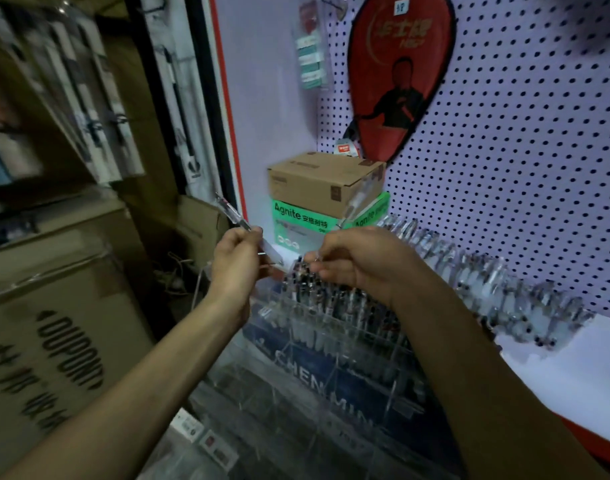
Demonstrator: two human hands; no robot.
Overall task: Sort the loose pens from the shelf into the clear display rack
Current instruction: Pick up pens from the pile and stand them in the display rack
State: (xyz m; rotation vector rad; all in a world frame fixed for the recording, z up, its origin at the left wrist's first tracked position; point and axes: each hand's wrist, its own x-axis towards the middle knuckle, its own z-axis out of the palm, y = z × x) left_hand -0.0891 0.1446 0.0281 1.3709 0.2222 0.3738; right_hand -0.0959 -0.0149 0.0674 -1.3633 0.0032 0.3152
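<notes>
Blur softens most of the scene, and the clear display rack (331, 341) is hard to read: its acrylic dividers show only as faint glints, and the print behind it is partly cut off by the right forearm. The left hand (236, 261) has its fingers curled round 1 pen (232, 213), a clear barrel with dark and red parts inside, tilted so its upper end points up and away to the left of that hand. Its lower end pokes out below the fingers, just above the rack's upper left corner. The right hand (359, 261) is curled with its fingertips pinched at the tops of the racked pens (314, 289), which stand packed upright directly beneath it; whether it grips 1 of them, I cannot tell. To the right of that hand, loose pens (497, 285) lie in a long heap along the white shelf (556, 368), individual ones indistinct. Beyond both hands sit 2 stacked boxes (326, 199).
</notes>
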